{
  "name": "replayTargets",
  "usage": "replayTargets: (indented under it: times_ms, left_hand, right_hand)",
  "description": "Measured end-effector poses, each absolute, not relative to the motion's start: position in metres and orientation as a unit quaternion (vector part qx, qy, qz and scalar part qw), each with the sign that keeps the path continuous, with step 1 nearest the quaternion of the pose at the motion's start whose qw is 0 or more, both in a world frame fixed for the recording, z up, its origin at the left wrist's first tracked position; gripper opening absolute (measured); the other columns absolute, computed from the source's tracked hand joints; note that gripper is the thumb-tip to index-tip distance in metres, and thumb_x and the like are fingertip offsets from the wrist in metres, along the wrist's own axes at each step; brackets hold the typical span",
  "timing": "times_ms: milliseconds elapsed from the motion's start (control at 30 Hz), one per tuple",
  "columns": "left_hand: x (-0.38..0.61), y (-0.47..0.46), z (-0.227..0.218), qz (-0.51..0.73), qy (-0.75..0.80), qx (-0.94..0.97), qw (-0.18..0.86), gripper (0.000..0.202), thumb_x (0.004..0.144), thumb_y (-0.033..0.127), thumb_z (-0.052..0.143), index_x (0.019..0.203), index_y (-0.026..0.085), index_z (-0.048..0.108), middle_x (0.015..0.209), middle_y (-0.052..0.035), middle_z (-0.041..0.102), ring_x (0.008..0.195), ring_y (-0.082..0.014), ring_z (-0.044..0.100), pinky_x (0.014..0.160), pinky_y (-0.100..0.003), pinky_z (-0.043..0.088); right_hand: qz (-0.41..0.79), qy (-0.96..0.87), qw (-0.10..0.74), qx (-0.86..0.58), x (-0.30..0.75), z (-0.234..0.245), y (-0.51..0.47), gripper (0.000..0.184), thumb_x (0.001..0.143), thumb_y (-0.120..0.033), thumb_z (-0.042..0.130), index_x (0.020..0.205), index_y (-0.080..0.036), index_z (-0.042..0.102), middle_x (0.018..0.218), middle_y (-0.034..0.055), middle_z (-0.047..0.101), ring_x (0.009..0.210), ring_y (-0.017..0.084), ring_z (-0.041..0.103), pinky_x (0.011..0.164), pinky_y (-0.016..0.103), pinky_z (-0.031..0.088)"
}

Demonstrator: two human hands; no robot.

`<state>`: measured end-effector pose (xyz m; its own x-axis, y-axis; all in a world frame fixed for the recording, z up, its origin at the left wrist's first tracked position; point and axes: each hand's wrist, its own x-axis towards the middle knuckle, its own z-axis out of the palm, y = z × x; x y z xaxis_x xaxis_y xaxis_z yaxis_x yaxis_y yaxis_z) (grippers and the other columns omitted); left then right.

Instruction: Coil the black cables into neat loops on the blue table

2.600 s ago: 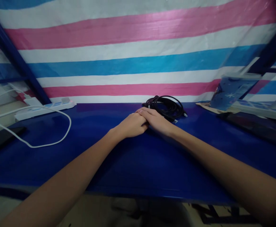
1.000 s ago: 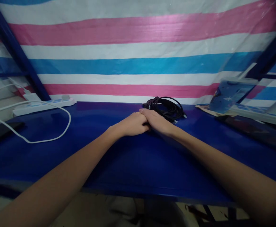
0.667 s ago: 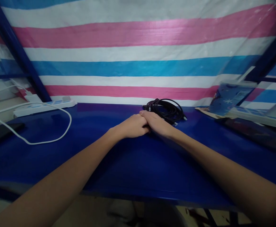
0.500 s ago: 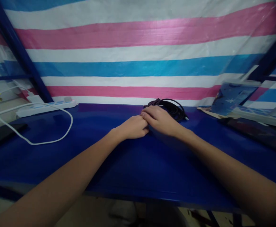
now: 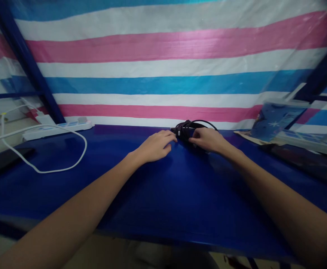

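Take the round coil of smooth black cable [image 5: 184,128] as your clock's centre: it sits toward the back of the glossy, dark blue, flat-topped bench [image 5: 163,201], its thin loops stacked in a loose ring, with a small pale connector tip showing on the near side. Your bare left hand [image 5: 158,145] lies at 8 o'clock, palm down, fingers gently bent and thumb apart; its grip is slack around nothing, the fingertips just beside the coil. Your bare right hand [image 5: 208,139] is at 4 o'clock, fingers and thumb curled over the coil's near side; you cannot tell from here whether that grip pinches the cable or only rests on it. Well out at 9 o'clock lies a long white plastic power strip [image 5: 57,129] with blue panels, and nearer you, between 8 and 9, a round white cable [image 5: 51,172] sweeps in a wide bend. At 3 o'clock a blue container with a white snowflake print [image 5: 277,121] leans, a flat, shiny dark slab [image 5: 300,158] near it. Across 12 o'clock stretches a creased, sheeny sheet striped pink, white and blue [image 5: 158,86].
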<state>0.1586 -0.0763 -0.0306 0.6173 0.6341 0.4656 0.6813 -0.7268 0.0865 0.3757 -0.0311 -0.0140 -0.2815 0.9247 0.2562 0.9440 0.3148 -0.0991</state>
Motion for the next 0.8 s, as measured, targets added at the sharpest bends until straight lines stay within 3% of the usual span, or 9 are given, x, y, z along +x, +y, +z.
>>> replayTargets:
  times_ms: [167,333,433,500,567,667,800]
  left_hand:
    - [0.162,-0.08,-0.029,-0.251,-0.382,-0.889,0.039,0.039,0.084,0.011,0.043,0.122,0.011,0.053,0.125,-0.012,0.058,0.118,-0.0238,0.052,0.102,-0.04,0.04]
    - [0.168,-0.082,-0.029,-0.346,-0.383,-0.855,0.052,0.052,0.083,0.012,0.046,0.135,0.012,0.041,0.137,-0.0139,0.049,0.125,-0.0248,0.046,0.103,-0.042,0.04]
    - [0.167,-0.082,-0.027,-0.4,-0.404,-0.822,0.044,0.058,0.081,0.012,0.049,0.138,0.016,0.039,0.138,-0.011,0.05,0.122,-0.0239,0.051,0.099,-0.039,0.044]
    - [0.163,-0.08,-0.026,-0.398,-0.44,-0.804,0.043,0.051,0.081,0.012,0.05,0.132,0.02,0.048,0.131,-0.0075,0.057,0.114,-0.0232,0.057,0.093,-0.038,0.047]
    - [0.159,-0.079,-0.024,-0.376,-0.486,-0.786,0.064,0.039,0.083,0.016,0.05,0.12,0.023,0.059,0.121,-0.0053,0.065,0.106,-0.0236,0.062,0.086,-0.037,0.048]
    - [0.153,-0.076,-0.021,-0.349,-0.552,-0.753,0.084,0.034,0.084,0.023,0.049,0.114,0.025,0.065,0.109,-0.0067,0.07,0.096,-0.0257,0.065,0.077,-0.038,0.047]
    - [0.152,-0.077,-0.017,-0.339,-0.603,-0.722,0.016,0.027,0.083,0.032,0.051,0.096,0.023,0.072,0.088,-0.0086,0.073,0.08,-0.0245,0.065,0.066,-0.034,0.041]
  right_hand:
    - [-0.04,-0.8,0.174,-0.573,0.372,-0.003,-0.038,0.017,0.08,-0.028,0.05,0.07,-0.016,0.058,0.069,0.0095,0.062,0.062,0.019,0.054,0.055,0.03,0.032]
    - [0.159,-0.78,0.365,-0.482,0.351,0.002,-0.059,0.03,0.092,-0.036,0.038,0.107,-0.015,0.053,0.071,0.0061,0.064,0.053,0.016,0.056,0.053,0.03,0.04]
    - [0.108,-0.834,0.376,-0.389,0.337,-0.005,-0.071,0.03,0.091,-0.034,0.044,0.112,-0.018,0.059,0.088,0.0083,0.069,0.072,0.02,0.063,0.067,0.034,0.046]
    - [0.07,-0.862,0.348,-0.362,0.331,-0.01,-0.075,0.031,0.09,-0.032,0.047,0.113,-0.018,0.063,0.1,0.0099,0.069,0.086,0.023,0.063,0.077,0.038,0.046]
    - [0.093,-0.87,0.313,-0.369,0.329,-0.012,-0.077,0.035,0.088,-0.031,0.05,0.117,-0.017,0.064,0.1,0.0105,0.069,0.085,0.025,0.064,0.079,0.041,0.046]
    - [0.245,-0.849,0.323,-0.339,0.33,-0.01,-0.079,0.046,0.08,-0.028,0.06,0.125,-0.017,0.059,0.099,0.0098,0.068,0.087,0.023,0.062,0.08,0.04,0.048]
    - [0.43,-0.789,0.381,-0.218,0.328,-0.006,-0.082,0.056,0.072,-0.027,0.069,0.125,-0.019,0.054,0.103,0.0087,0.066,0.092,0.02,0.061,0.082,0.039,0.048]
